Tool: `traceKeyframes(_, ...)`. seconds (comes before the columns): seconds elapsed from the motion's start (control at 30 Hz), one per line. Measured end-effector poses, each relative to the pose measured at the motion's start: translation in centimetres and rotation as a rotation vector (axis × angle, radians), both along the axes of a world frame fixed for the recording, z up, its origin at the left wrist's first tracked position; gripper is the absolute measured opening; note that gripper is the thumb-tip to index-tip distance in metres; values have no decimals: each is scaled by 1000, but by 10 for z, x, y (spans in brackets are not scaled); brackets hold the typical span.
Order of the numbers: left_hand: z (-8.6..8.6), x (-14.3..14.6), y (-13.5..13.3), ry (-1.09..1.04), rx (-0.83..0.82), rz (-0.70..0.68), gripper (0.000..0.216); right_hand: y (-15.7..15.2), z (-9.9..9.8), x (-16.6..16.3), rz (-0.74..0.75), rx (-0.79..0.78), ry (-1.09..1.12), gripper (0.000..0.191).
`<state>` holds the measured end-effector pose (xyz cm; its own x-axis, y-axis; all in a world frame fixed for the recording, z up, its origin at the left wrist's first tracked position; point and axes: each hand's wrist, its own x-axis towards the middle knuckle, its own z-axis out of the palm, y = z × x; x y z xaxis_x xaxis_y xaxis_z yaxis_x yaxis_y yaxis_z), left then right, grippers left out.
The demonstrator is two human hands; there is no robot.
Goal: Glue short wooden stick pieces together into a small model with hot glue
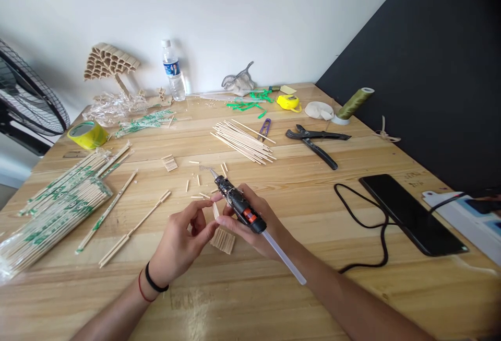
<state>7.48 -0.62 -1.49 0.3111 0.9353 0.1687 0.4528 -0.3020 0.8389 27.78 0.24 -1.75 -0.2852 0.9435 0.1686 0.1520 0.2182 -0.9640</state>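
Glue gun: I am seeing the black glue gun (238,206) hovering just above the surface (274,299), near the middle of its front half.
Long axis: it is running on a diagonal from lower right to upper left.
Pointing: the nozzle is aiming up-left, away from the person; the clear glue stick (284,257) is sticking out of the back toward the lower right.
Right hand: the right hand (254,223) is wrapping tight around the gun's body.
Left hand: the left hand (182,242) is pinching a short stick (215,209) between thumb and fingertips, right beside the gun.
Stick's angle: I am reading it as roughly upright, slightly tilted.
Below the hands: a small panel of joined sticks (223,240) is lying flat on the surface.
Around: cut stick bits are lying just beyond the nozzle, a loose bundle of sticks (245,141) farther back, black pliers (315,140) to the right, and a phone (410,213) with a black cable (376,226) well to the right.
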Motion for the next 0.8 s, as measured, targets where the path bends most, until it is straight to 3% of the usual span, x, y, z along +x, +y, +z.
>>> traceKeyframes(0.17,-3,-3,3,0,-98,-79,47,2,-4,0,-90,-18,49,26)
traceKeyframes(0.3,-2,-5,4,107,-36,-237,57,5,-7,0,-202,-21,146,26)
traceKeyframes(0.4,-1,-4,2,211,38,-440,49,7,-9,0,-246,-20,230,26)
traceKeyframes(0.47,-1,-3,1,269,50,-494,41,9,-11,-1,-255,-36,272,26)
traceKeyframes(0.63,3,-2,2,140,-78,-392,27,10,-12,-1,-274,-68,309,29)
traceKeyframes(0.8,4,-8,9,-290,-334,-174,23,9,-5,1,-269,-93,335,28)
